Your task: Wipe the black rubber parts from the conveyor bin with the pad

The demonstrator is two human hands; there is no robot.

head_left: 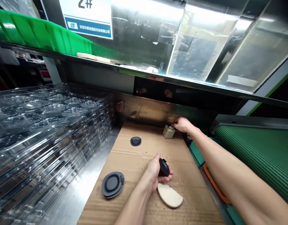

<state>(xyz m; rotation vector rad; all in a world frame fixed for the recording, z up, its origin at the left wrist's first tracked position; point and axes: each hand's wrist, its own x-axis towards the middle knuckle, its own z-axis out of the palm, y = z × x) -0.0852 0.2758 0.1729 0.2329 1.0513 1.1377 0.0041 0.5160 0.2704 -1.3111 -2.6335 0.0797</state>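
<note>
We look down on a sheet of brown cardboard (134,203) that fills the lower middle of the frame and serves as our work surface. Our left hand (155,173), just below the centre, is curled around a small round black part (164,167), gripping it between thumb and fingers a little above the cardboard. Directly below that hand, toward the bottom of the frame, a beige oval pad (170,195) lies flat on the cardboard. Our right hand (182,124) reaches to the far edge of the cardboard, above centre, and its fingertips are pinched on the metal top of a small pale bottle (168,132) standing upright there. Two more round parts rest on the cardboard: a small black disc (135,141) left of the bottle, and a larger dark grey disc (112,184) in the lower left, near the cardboard's edge. The left third of the frame holds a tall stack of clear plastic trays (40,134). A green ribbed conveyor belt (256,156) runs along the right side. In the upper left, a green bin (40,34) sits on a shelf beside a white sign (87,15) marked 2#.
</note>
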